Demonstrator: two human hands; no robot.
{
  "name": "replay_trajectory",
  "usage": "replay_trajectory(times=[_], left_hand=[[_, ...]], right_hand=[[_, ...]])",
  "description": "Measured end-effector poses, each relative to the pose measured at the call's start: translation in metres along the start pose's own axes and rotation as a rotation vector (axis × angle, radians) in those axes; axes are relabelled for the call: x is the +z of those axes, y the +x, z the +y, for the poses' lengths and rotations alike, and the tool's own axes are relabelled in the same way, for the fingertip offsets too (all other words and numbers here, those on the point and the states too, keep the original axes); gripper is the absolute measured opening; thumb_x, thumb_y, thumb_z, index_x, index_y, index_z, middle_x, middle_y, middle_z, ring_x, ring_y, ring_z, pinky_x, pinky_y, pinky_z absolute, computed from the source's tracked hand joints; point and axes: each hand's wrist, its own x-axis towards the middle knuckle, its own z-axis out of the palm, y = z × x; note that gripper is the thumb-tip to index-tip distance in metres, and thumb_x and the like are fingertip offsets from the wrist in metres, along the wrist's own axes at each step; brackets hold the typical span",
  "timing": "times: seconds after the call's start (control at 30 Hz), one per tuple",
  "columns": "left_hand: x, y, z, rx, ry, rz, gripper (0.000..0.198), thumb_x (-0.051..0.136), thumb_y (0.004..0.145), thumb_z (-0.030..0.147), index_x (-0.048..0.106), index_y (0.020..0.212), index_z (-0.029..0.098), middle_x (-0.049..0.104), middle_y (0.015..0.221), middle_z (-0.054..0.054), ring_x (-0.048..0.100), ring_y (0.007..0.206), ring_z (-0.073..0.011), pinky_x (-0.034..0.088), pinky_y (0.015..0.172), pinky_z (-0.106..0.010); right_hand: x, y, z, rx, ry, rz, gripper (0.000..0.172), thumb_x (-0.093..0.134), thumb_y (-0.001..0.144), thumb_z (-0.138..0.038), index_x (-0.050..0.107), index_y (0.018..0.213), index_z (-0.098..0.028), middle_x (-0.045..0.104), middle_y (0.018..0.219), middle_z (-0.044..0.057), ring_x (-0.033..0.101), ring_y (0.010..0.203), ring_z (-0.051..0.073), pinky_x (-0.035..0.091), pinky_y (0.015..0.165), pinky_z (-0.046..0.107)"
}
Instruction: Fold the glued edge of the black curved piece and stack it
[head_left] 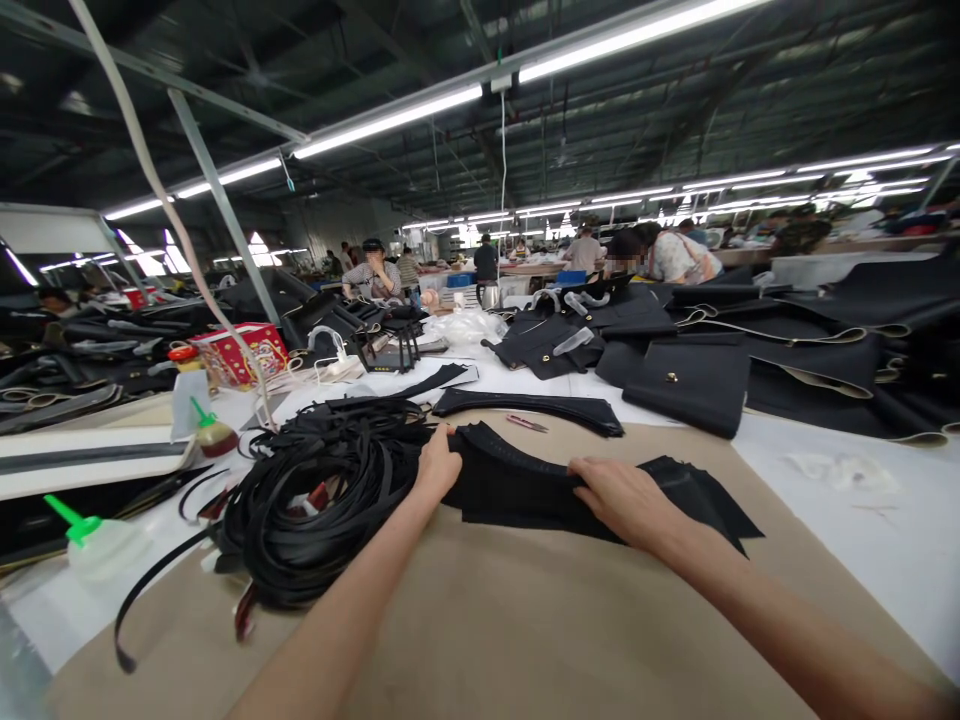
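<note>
A wide black piece (517,490) with a curved upper edge lies on the brown work surface (480,620). My left hand (439,465) is closed on its upper left end, and my right hand (619,495) grips its upper edge farther right. More flat black pieces (701,500) spread out beyond my right hand. Close to my left hand, a big coil of black straps (322,500) rests on the surface. Behind the held piece are a long curved black strip (532,405) and small red-handled snips (526,424).
Two bottles with green nozzles, one of clear liquid (101,545) and one of amber (216,435), stand at the left. A red patterned box (244,355) is farther back. Black bags (686,385) pile up at the right. A pale cord hangs at the left. People work in the background.
</note>
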Motion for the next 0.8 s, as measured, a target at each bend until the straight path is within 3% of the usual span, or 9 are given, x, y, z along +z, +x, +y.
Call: replay_trajectory(times=[0.13,0.23,0.37,0.47,0.53,0.63,0.7,0.8], left_hand=[[0.025,0.017,-0.013,-0.023,0.064,0.016,0.035,0.054,0.082,0.009,0.053,0.116,0.015,0.065,0.101,-0.009,0.062,0.096,-0.0235,0.047,0.087,-0.042],[0.041,0.019,-0.022,0.051,0.082,0.031,0.037,0.050,0.083,0.005,0.053,0.118,0.014,0.064,0.107,-0.008,0.060,0.102,-0.0215,0.046,0.093,-0.039],[0.049,0.012,-0.022,0.138,0.105,0.134,0.055,0.039,0.078,-0.004,0.044,0.131,0.009,0.054,0.125,-0.018,0.051,0.120,-0.0240,0.039,0.104,-0.036],[0.055,-0.003,-0.016,0.237,0.135,0.183,0.056,0.033,0.084,-0.001,0.036,0.139,0.007,0.039,0.140,-0.022,0.037,0.133,-0.0271,0.028,0.112,-0.043],[0.062,-0.015,-0.013,0.365,0.151,0.132,0.049,0.037,0.089,0.008,0.041,0.138,0.014,0.038,0.145,-0.015,0.033,0.136,-0.0245,0.024,0.115,-0.041],[0.075,-0.032,-0.014,0.540,0.161,-0.015,0.039,0.052,0.090,0.023,0.053,0.129,0.025,0.050,0.139,-0.004,0.041,0.132,-0.0202,0.028,0.115,-0.038],[0.080,-0.038,-0.015,0.577,0.151,-0.056,0.038,0.056,0.089,0.027,0.055,0.126,0.025,0.052,0.138,-0.005,0.042,0.131,-0.0214,0.029,0.115,-0.042],[0.079,-0.046,-0.008,0.559,0.101,-0.019,0.037,0.050,0.092,0.025,0.053,0.129,0.021,0.046,0.143,-0.008,0.036,0.135,-0.0243,0.023,0.116,-0.049]], right_hand=[[0.033,0.023,0.014,0.006,-0.029,-0.047,0.013,0.059,0.087,-0.019,0.060,0.100,-0.020,0.068,0.094,0.006,0.064,0.088,0.024,0.038,0.068,0.031],[0.050,0.026,0.027,0.008,-0.054,-0.056,0.020,0.060,0.088,-0.025,0.058,0.108,-0.020,0.068,0.095,0.006,0.064,0.091,0.025,0.037,0.073,0.033],[0.055,0.022,0.035,0.014,-0.083,-0.011,0.026,0.041,0.099,-0.036,0.053,0.118,-0.022,0.067,0.096,0.005,0.063,0.091,0.024,0.035,0.073,0.036],[0.056,0.018,0.034,0.029,-0.113,0.034,0.023,0.041,0.099,-0.029,0.054,0.116,-0.022,0.066,0.094,0.005,0.061,0.088,0.024,0.034,0.073,0.036],[0.057,0.016,0.031,0.045,-0.129,0.075,0.019,0.046,0.096,-0.025,0.058,0.110,-0.021,0.064,0.093,0.006,0.059,0.089,0.025,0.033,0.075,0.038],[0.059,0.013,0.025,0.068,-0.127,0.152,0.015,0.050,0.093,-0.022,0.060,0.104,-0.020,0.061,0.101,0.009,0.054,0.097,0.028,0.032,0.082,0.042],[0.058,0.007,0.018,0.095,-0.105,0.201,0.017,0.048,0.094,-0.020,0.060,0.107,-0.020,0.059,0.106,0.010,0.052,0.101,0.028,0.032,0.085,0.044],[0.058,-0.011,-0.003,0.150,-0.064,0.255,0.021,0.045,0.096,-0.021,0.058,0.111,-0.021,0.059,0.109,0.009,0.052,0.101,0.025,0.036,0.084,0.042]])
